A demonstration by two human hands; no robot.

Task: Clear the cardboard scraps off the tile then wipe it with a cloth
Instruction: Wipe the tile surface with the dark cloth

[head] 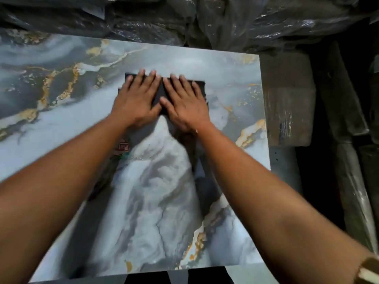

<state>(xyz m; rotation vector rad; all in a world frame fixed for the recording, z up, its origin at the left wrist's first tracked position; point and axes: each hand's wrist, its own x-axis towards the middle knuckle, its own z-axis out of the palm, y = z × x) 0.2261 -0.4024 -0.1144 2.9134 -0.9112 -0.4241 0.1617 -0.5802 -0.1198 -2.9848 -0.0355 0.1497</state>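
Both forearms are seen bare, with no sleeves reaching them. No rings are seen on the left hand or the right hand.

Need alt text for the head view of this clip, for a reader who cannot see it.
Left hand and right hand press flat, side by side, on a dark cloth lying on a grey marble-patterned tile with gold veins. Dark plastic sheeting lies beyond the tile.
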